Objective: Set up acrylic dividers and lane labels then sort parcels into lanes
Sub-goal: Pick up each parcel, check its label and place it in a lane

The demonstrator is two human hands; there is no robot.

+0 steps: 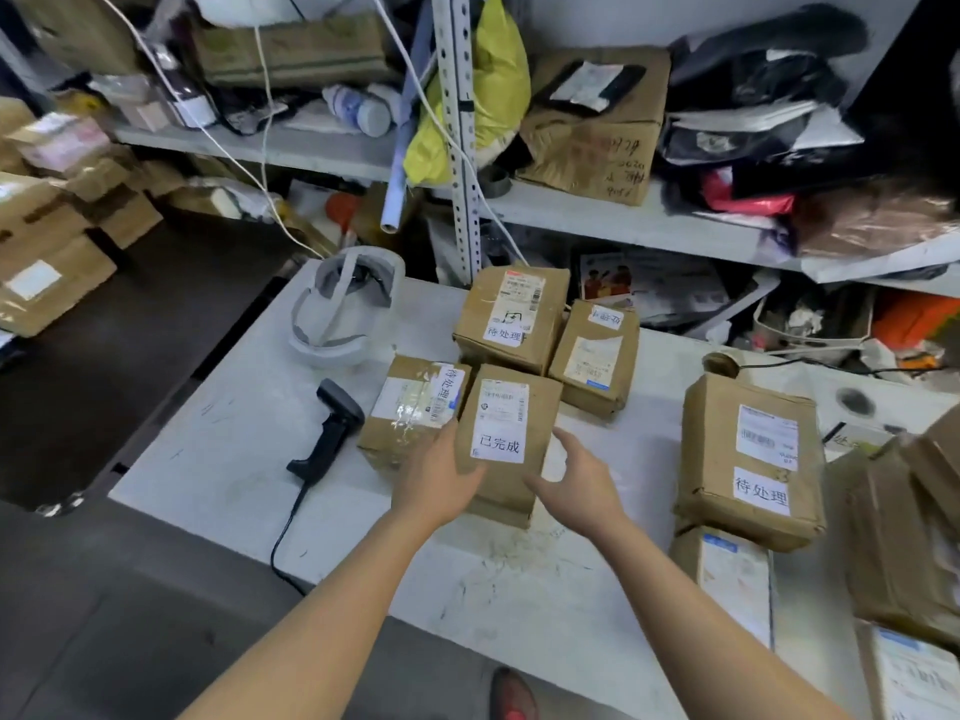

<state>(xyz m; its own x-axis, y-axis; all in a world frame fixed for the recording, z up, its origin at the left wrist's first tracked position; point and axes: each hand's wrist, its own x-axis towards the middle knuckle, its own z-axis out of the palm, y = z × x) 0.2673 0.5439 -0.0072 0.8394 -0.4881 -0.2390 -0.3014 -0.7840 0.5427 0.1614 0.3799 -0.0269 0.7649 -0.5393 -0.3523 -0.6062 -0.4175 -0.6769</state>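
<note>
Head view, A asks: what have the hands got?

B: Both reach over the near edge of the desk [218, 470]. The left hand [441, 483] lies with straight fingers against the left side of the parcel [511, 423], the one labelled 已完成, thumb on its front. The right hand [576, 483] is spread and relaxed just beside the parcel's right side, holding nothing. Whether it touches I cannot tell.

A: So the parcel sits between them. The risk?

B: It looks perched on a lower box, though I cannot be sure. Pushed from one side only, it could tip toward the right hand or slide off. A lift with flat palms and no fingers underneath could let the paper wrap slip.

A: And around it?

B: It is crowded. The left parcel [415, 402] sits just beside it, beyond the left hand. Two more lie just past the fingertips, the back parcel [511, 317] and the right parcel [595, 356]. Dragging it could shove them together and mix 待处理 with 已完成. The scanner [327, 433] lies left of the left hand, its cable trailing off the desk edge, where a forearm could snag it.

A: Farther out?

B: The big parcel [750, 459] stands well right of the right hand. I see no dividers or lane labels, so any lane chosen now would be a guess. The headset [343, 309] lies beyond the scanner, below the shelf [623, 220].
</note>
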